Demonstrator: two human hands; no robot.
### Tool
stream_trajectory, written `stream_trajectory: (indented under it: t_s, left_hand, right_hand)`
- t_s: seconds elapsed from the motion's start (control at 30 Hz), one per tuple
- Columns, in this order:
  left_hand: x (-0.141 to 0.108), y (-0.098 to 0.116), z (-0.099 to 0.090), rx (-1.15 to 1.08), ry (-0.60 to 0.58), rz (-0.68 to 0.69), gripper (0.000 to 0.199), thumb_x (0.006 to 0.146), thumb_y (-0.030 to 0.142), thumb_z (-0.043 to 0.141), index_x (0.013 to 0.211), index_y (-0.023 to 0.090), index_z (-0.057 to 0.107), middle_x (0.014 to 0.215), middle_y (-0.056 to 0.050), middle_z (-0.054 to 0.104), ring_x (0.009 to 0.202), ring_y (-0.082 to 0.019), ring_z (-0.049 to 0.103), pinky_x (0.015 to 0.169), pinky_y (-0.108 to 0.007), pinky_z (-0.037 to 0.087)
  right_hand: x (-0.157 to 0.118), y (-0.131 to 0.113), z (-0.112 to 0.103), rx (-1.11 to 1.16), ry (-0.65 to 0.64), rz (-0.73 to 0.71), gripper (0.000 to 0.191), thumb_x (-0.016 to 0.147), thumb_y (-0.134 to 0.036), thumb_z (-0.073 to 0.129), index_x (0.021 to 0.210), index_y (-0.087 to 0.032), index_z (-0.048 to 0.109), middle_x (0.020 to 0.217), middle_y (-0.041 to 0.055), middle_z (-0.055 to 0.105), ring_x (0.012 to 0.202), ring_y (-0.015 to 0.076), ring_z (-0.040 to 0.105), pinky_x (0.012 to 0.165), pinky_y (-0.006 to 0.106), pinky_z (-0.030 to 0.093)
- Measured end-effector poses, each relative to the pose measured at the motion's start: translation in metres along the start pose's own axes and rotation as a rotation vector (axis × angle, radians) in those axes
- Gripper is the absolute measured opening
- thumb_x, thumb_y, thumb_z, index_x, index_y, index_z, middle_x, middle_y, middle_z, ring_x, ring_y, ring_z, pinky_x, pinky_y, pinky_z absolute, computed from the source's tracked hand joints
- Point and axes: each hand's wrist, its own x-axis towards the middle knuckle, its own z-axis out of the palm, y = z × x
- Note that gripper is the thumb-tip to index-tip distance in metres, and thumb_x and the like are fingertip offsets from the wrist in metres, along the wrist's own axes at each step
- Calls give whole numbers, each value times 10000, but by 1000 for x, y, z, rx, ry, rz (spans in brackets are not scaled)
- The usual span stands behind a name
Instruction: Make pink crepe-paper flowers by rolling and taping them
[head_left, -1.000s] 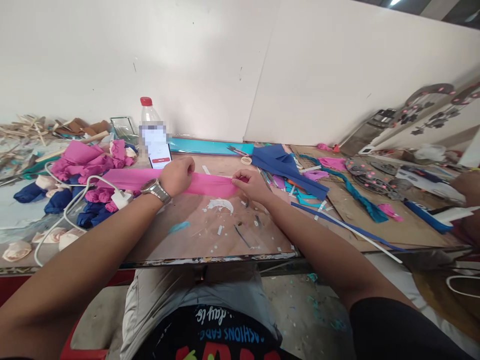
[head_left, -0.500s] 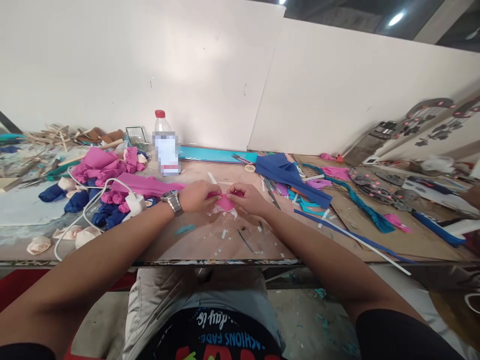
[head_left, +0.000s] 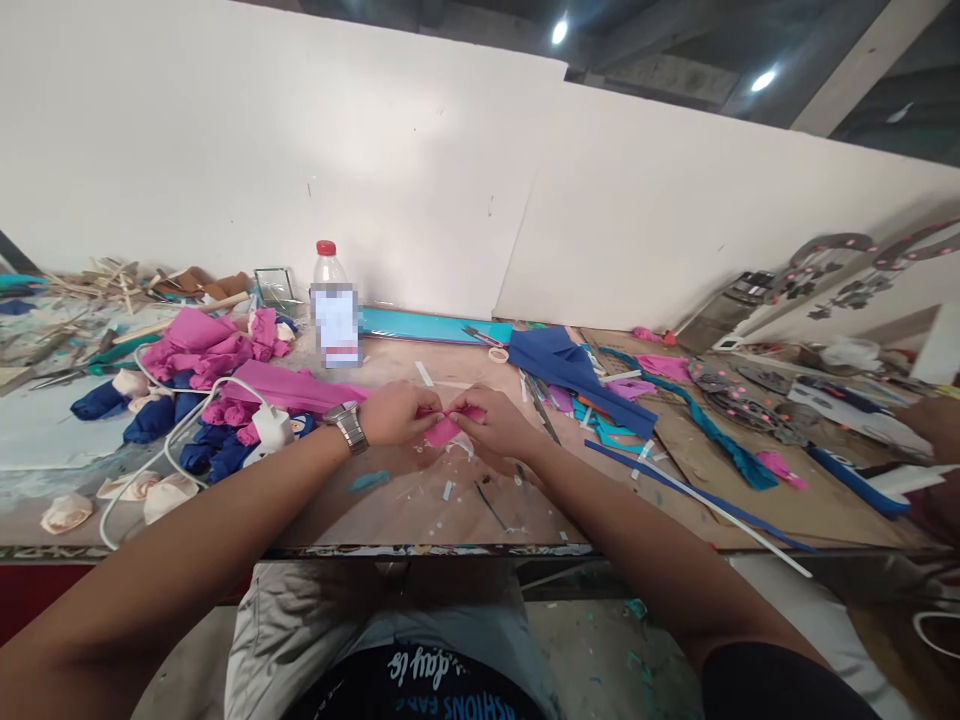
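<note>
My left hand [head_left: 397, 413] and my right hand [head_left: 491, 422] meet over the middle of the table, thumbs and fingertips pinched close together. Between them they grip a small piece of pink cloth [head_left: 441, 431], whose lower part hangs below the fingertips. A watch sits on my left wrist. Just under the cloth a small curved white scrap [head_left: 459, 450] shows on the tabletop. To the left of my left hand lies a folded strip of magenta cloth [head_left: 289, 387].
Rolled magenta, navy and cream cloth pieces, a white charger [head_left: 272, 425] with its cable, and a red-capped bottle [head_left: 337, 320] stand left. Blue cloth [head_left: 551, 362], scissors [head_left: 484, 335] and a long white strip [head_left: 735, 515] lie right. Another person's hand [head_left: 930, 420] is at the right edge.
The view has tilted up a little. My fingertips have come closer together on the pink cloth, and its visible shape has shifted. Another person's hand has appeared at the right edge.
</note>
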Motion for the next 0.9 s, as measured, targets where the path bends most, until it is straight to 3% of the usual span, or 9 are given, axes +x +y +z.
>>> stream_trajectory:
  t_s: [0.33, 0.53, 0.9]
  left_hand:
    - [0, -6, -11, -30, -121, 66, 348, 958, 391, 509, 758, 182, 702, 652, -7, 655, 581, -129, 514, 580, -266, 291]
    - [1, -6, -8, -28, -150, 86, 352, 966, 383, 490, 754, 178, 683, 644, 0, 631, 573, -123, 483, 578, -270, 270]
    - [0, 3, -6, -51, -137, 82, 326, 964, 339, 494, 753, 165, 669, 658, -3, 626, 593, -123, 477, 594, -269, 291]
  right_hand:
    - [-2, -3, -11, 0, 6, -16, 124, 878, -276, 667, 794, -191, 703, 793, 45, 715, 782, 188, 632, 782, 323, 460]
    - [-3, -6, -10, -130, -64, -128, 171, 934, -360, 671, 923, -211, 753, 880, 51, 780, 900, 218, 670, 979, 421, 371]
    - [-3, -2, -1, -81, 32, -179, 177, 942, -366, 695, 881, -222, 777, 827, 35, 788, 809, 198, 688, 882, 381, 434]
